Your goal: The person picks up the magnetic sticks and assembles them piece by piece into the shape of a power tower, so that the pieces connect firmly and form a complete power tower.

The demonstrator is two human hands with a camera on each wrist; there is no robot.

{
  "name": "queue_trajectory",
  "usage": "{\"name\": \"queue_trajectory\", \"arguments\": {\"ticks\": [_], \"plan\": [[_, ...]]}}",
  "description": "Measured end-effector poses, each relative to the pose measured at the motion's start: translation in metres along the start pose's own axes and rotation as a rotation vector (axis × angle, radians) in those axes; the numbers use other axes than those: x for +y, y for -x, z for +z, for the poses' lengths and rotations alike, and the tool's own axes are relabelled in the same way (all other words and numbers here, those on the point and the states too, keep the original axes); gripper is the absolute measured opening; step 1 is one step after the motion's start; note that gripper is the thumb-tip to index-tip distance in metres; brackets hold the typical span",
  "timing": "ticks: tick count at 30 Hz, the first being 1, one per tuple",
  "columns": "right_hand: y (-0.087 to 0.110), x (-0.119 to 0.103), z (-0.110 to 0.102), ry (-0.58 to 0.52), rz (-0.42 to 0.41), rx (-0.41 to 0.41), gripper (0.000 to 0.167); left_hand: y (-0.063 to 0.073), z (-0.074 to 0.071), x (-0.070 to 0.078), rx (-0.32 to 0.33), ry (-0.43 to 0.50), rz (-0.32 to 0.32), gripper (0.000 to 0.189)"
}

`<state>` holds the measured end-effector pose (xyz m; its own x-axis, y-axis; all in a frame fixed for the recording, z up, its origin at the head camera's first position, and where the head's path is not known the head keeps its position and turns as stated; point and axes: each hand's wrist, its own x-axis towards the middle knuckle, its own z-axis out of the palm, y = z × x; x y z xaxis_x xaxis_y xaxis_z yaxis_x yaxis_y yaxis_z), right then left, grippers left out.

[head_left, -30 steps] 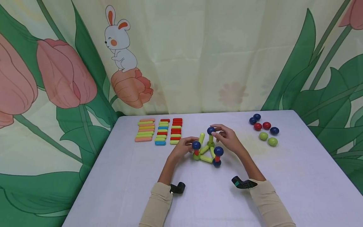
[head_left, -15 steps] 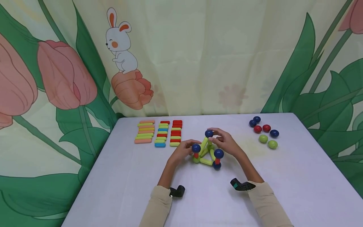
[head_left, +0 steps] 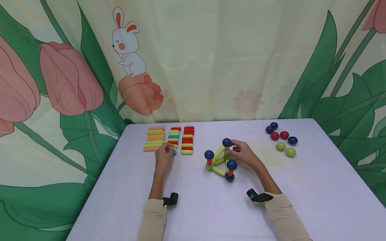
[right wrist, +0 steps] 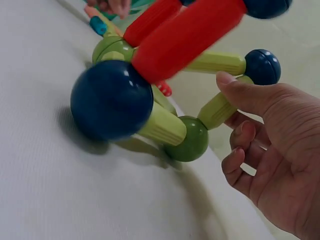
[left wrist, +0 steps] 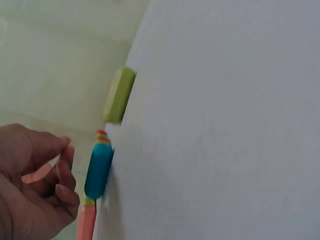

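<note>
A magnetic stick-and-ball structure stands mid-table, with a triangular base of green rods. Blue balls top its uprights; the front one (head_left: 231, 164) sits on a red rod (right wrist: 190, 40). A slanted green rod (head_left: 219, 154) meets the back blue ball (head_left: 227, 142). My right hand (head_left: 242, 154) pinches the upright green rod (right wrist: 217, 111) just below that ball, between thumb and finger. My left hand (head_left: 164, 155) is over the near end of the middle rod column, beside a blue rod (left wrist: 99, 171). Its fingers are loosely bent, with nothing visible between them.
Rods lie in three columns at the left: long orange and green ones (head_left: 155, 139), the middle column, and short red and green ones (head_left: 187, 140). Loose blue, red (head_left: 284, 135) and green balls (head_left: 291, 152) lie at the right. A printed curtain (head_left: 241, 67) hangs behind the table.
My left hand has left the structure and moved left to the rods. The slanted green rod and the back blue ball, apart a second ago, now meet. My right hand stays at the structure.
</note>
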<state>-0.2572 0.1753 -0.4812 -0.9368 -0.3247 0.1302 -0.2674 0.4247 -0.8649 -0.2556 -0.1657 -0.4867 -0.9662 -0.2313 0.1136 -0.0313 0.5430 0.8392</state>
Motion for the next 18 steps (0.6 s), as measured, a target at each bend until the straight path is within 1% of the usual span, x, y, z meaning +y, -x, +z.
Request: {"name": "queue_trajectory", "arguments": {"ticks": [1,3,4,6,7,8,11,13,15,18], "plan": [[0.001,0.000,-0.001,0.010,0.008,0.004,0.032,-0.001,-0.007,-0.005,0.046,-0.045,-0.010,0.014],[0.004,0.001,-0.004,0.026,0.031,0.009,0.032,-0.003,-0.019,-0.014,0.098,-0.135,-0.047,0.018],[0.005,0.002,-0.006,0.041,0.037,0.010,0.033,-0.004,-0.024,-0.018,0.115,-0.181,-0.068,0.020],[0.007,0.004,-0.009,0.061,0.051,0.005,0.035,-0.006,-0.033,-0.025,0.124,-0.255,-0.111,0.028],[0.008,0.005,-0.010,0.063,0.052,-0.003,0.035,-0.007,-0.037,-0.028,0.113,-0.297,-0.130,0.032],[0.009,0.007,-0.012,0.058,0.051,-0.014,0.035,-0.007,-0.041,-0.031,0.087,-0.329,-0.152,0.036],[0.012,0.012,-0.015,0.022,0.050,-0.057,0.037,-0.008,-0.049,-0.035,0.006,-0.380,-0.202,0.042],[0.014,0.016,-0.016,-0.008,0.049,-0.083,0.038,-0.008,-0.052,-0.035,-0.035,-0.400,-0.213,0.044],[0.016,0.018,-0.017,-0.030,0.045,-0.107,0.041,-0.007,-0.054,-0.034,-0.042,-0.405,-0.219,0.044],[0.016,0.020,-0.018,-0.044,0.058,-0.135,0.042,-0.006,-0.057,-0.033,-0.017,-0.426,-0.210,0.043]]}}
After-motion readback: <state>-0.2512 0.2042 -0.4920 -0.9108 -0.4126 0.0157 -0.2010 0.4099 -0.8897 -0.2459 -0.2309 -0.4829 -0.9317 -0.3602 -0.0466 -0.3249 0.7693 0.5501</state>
